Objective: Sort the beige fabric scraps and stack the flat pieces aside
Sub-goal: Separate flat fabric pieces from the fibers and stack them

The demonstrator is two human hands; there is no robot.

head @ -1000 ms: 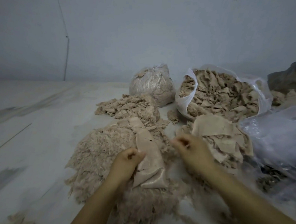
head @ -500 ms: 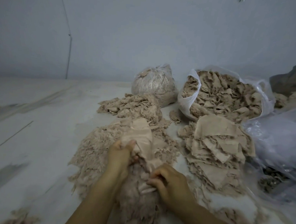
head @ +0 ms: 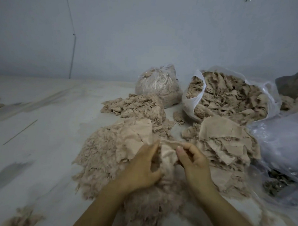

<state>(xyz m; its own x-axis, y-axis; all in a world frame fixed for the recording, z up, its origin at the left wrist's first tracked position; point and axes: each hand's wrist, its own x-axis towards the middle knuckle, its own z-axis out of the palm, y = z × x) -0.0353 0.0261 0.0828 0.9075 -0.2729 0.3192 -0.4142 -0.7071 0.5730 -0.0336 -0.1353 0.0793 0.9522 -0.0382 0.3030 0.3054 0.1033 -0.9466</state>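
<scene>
**Both hands now on one scrap**

Finding: the right hand (head: 192, 160), over the stack of flat pieces (head: 227, 148) a second ago, has come back; with the left hand (head: 142, 166) it pinches a beige scrap (head: 167, 155) above the frayed heap (head: 99, 155) at the floor's near middle. Judgement: the piece is being spread for checking, not yet stacked. Count: two hands, one flat stack right of the heap, one open bag (head: 193, 99), one tied bag (head: 156, 85).

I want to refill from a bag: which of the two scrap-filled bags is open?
The larger right-hand bag, mouth gaping with scraps exposed; the smaller bag left of it is tied shut.
</scene>
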